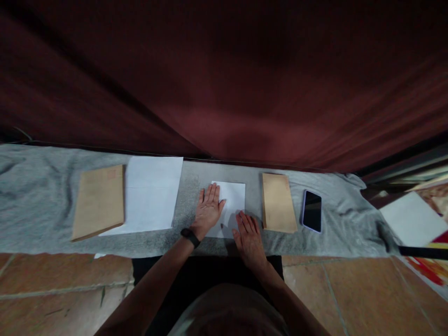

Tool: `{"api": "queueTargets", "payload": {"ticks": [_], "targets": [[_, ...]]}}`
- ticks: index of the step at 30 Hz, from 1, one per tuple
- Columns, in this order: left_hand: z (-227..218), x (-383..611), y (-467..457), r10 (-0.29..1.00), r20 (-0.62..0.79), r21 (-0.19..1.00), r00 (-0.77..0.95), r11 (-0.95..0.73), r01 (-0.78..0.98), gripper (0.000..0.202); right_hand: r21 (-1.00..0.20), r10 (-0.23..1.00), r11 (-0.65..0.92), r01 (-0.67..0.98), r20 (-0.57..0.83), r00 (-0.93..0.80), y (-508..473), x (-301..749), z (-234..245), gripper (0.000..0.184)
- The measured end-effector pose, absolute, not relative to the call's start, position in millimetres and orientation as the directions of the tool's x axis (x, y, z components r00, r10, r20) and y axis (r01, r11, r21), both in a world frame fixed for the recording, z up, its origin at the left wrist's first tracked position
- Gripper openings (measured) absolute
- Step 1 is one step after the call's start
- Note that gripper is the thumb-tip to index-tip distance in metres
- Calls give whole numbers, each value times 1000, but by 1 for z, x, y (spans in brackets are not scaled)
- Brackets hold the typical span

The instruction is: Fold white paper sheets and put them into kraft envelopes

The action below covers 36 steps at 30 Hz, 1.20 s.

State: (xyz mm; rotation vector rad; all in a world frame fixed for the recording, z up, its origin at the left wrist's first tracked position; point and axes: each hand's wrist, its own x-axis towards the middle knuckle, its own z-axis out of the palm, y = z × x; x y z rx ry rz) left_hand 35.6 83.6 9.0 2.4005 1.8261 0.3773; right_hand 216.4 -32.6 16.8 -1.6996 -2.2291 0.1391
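Observation:
A white sheet of paper (234,196) lies flat on the grey cloth in front of me; it looks folded, though I cannot make out the fold. Across its left part rests my left hand (209,207), palm down with fingers stretched out. My right hand (249,235) lies at the paper's lower right edge, fingers extended and holding nothing. Right of the paper sits a stack of narrow brown envelopes (279,203). To the left are larger white sheets (152,193), partly covered by a stack of big brown envelopes (100,198).
A phone (312,211) with a dark screen lies right of the narrow envelopes. The grey cloth (35,200) covers the long surface. A dark red curtain-like backdrop (224,93) rises behind it. At far right is a white flat piece (415,219); below are floor tiles (350,289).

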Motion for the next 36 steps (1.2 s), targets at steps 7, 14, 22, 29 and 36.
{"api": "queueTargets", "payload": {"ticks": [7, 14, 22, 29, 36], "targets": [[9, 55, 98, 941, 140, 238, 309, -335, 912, 64, -253, 966, 209, 945, 202, -160, 45, 202, 14, 53], [2, 54, 98, 942, 166, 244, 292, -326, 913, 64, -222, 958, 144, 964, 274, -80, 62, 198, 0, 55], [5, 48, 100, 946, 162, 250, 280, -313, 916, 67, -226, 960, 80, 971, 281, -13, 70, 197, 0, 56], [10, 48, 100, 937, 103, 223, 333, -348, 911, 57, -257, 967, 215, 942, 193, -168, 83, 187, 3, 53], [13, 44, 93, 935, 109, 220, 337, -354, 909, 56, -193, 967, 176, 965, 220, -132, 82, 196, -5, 54]]}}
